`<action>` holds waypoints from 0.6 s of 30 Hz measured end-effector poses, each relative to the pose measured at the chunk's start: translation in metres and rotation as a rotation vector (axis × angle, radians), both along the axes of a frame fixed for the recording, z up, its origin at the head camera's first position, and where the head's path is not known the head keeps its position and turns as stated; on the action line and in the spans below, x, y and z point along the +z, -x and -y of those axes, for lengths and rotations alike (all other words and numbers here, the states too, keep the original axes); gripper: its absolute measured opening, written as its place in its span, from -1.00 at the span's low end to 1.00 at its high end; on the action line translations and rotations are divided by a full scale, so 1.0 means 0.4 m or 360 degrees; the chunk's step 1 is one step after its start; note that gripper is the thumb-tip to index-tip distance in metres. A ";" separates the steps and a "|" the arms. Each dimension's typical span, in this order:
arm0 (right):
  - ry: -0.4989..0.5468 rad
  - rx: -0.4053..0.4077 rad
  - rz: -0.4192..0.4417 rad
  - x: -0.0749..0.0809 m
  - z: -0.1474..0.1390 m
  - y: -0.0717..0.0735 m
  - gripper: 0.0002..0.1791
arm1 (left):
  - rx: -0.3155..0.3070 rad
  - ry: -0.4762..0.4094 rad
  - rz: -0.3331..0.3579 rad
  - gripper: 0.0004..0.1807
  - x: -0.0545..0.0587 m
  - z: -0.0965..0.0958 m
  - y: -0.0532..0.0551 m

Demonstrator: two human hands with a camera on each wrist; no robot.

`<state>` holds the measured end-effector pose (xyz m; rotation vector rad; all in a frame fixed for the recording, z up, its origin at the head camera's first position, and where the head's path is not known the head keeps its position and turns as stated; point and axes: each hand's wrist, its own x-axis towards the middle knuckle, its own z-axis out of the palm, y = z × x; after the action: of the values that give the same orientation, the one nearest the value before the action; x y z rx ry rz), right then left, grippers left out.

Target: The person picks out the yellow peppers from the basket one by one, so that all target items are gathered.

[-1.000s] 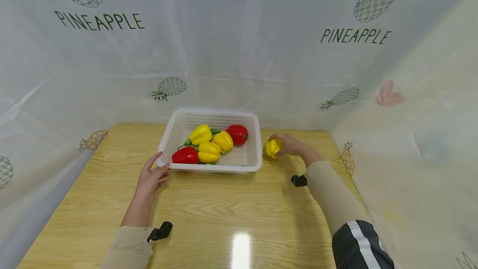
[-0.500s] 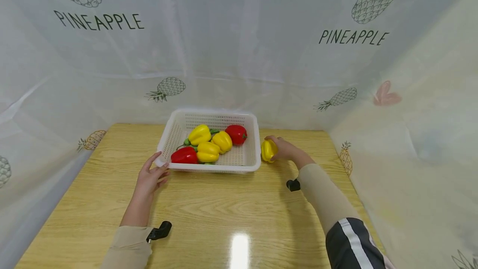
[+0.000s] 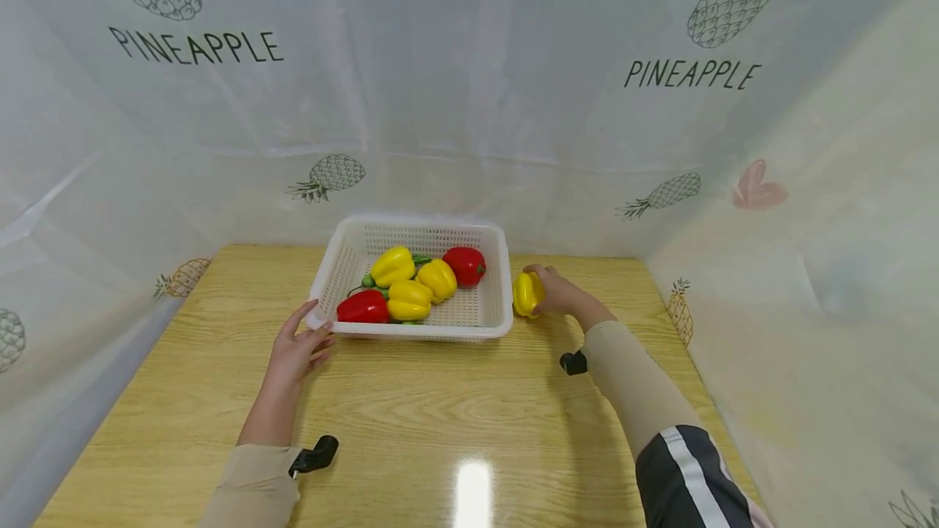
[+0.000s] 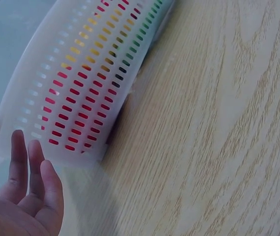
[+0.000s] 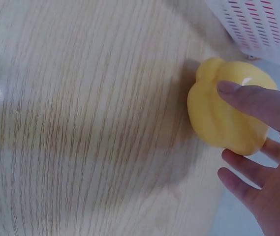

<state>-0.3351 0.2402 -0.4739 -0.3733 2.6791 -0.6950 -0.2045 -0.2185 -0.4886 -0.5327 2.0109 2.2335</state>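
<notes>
From where I'm standing, the person has the right hand [image 3: 557, 293] around a yellow pepper [image 3: 526, 295], thumb on 1 side and fingers on the other, so that hand is narrowed to the pepper's width. The pepper is near the far edge of the worktop [image 3: 440, 398], towards its far right corner, just beside the right wall of a white slotted basket [image 3: 421, 331]. I can't tell whether it touches that wall, or whether its full weight is on the wood.

The left hand [image 3: 295, 353] is at the basket's near left corner, touching the rim, its fingers loosely spread and not wrapped around anything.

The basket stands near the middle of the worktop's far edge and carries 5 peppers. A red pepper [image 3: 363, 307] lies in the near left corner, with a second yellow pepper [image 3: 410, 300] right beside it along the near edge. A third yellow pepper [image 3: 392, 266] is behind them, a fourth yellow pepper [image 3: 438, 279] is near the middle, and another red pepper [image 3: 465, 265] sits towards the far right corner.

Each wrist wears a small black device, the left device [image 3: 315, 455] and the right device [image 3: 574, 363]. A pale pineapple-print curtain [image 3: 440, 104] hangs behind the far edge.
</notes>
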 end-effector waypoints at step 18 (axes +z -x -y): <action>-0.0003 0.0006 -0.0071 -0.006 0.000 -0.004 -0.02 | 0.0008 -0.0015 -0.0001 -0.23 0.000 0.000 0.001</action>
<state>-0.3336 0.2403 -0.4761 -0.3977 2.7200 -0.6910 -0.2048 -0.2185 -0.4887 -0.5365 2.0004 2.2455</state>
